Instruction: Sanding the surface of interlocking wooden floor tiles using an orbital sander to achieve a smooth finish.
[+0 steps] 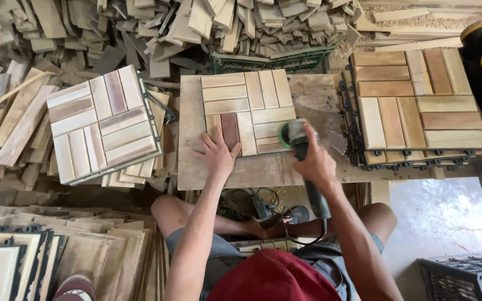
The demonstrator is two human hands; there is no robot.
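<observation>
Right hand (pixel 314 161) fingers wrap closed around the angle sander (pixel 299 146), its disc on the wooden tile (pixel 247 111) at frame centre. Left hand (pixel 217 153) lies flat, fingers spread, pinning the tile's lower-left edge. Risk: the disc may skid toward those fingers.

One tile (pixel 246 111) lies on one board (pixel 313 95) at centre. One stack of tiles (pixel 104 122) stands at nine o'clock, one stack (pixel 417 103) at three. One sander (pixel 299 139) sits on the tile's edge. Two hands: left (pixel 217 156), right (pixel 316 164). One crate (pixel 464 276) at five o'clock. Offcuts (pixel 157 28) at twelve, too many to count.
</observation>
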